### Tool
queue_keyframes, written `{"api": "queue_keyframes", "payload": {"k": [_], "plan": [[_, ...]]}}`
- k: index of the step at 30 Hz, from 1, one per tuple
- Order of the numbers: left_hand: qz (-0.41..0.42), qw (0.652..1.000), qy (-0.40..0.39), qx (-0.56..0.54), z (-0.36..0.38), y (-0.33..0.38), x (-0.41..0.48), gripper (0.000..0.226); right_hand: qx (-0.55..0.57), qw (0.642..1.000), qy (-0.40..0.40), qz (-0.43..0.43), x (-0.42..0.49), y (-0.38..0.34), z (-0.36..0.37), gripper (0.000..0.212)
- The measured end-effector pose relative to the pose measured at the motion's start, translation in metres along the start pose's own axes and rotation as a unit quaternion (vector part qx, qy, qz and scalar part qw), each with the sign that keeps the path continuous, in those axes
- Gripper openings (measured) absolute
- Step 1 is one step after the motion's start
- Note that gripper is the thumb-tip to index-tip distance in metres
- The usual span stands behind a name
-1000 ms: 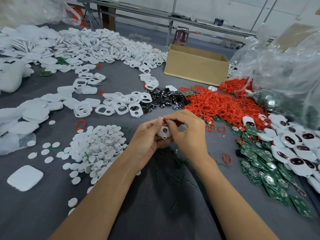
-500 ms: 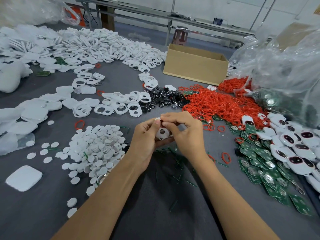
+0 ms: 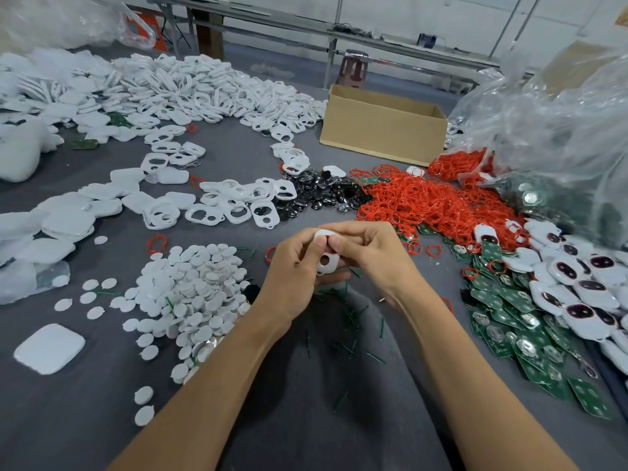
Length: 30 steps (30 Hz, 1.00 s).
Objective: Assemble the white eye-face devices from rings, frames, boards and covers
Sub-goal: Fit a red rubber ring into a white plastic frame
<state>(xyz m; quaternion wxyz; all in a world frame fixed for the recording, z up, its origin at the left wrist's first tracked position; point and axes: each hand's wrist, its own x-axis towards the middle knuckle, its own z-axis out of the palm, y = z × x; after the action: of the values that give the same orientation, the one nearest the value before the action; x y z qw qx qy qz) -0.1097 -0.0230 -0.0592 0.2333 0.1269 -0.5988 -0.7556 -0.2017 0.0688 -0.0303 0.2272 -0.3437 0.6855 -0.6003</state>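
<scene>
Many green boards (image 3: 520, 196) lie in a bag (image 3: 560, 96).

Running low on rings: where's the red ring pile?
Head view, right of centre: the red ring pile lies between the black discs and the clear bag.

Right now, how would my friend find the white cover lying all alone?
Find the disc heap left of the left hand. Nearer and further left, one cover lies flat on the grey table. It is a rounded square without holes, much bigger than the loose discs near it.
</scene>
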Motion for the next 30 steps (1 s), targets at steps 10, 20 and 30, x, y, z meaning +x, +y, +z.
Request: {"api": "queue_keyframes", "payload": {"k": [10,20,30], "plan": [[-0.002,0.998,0.052,0.045,-0.001,-0.007,0.004,0.031,-0.121,0.99,0.066,-0.029,0.0,0.004,0.01,0.017],[-0.05,0.991,0.09,-0.087,0.0,-0.005,0.006,0.03,-0.117,0.987,0.107,-0.04,0.004,0.008,0.009,0.02],[-0.091,0.985,0.08,-0.119,0.003,-0.004,0.006,0.024,-0.223,0.957,0.171,-0.071,0.022,0.008,-0.006,0.018]]}}
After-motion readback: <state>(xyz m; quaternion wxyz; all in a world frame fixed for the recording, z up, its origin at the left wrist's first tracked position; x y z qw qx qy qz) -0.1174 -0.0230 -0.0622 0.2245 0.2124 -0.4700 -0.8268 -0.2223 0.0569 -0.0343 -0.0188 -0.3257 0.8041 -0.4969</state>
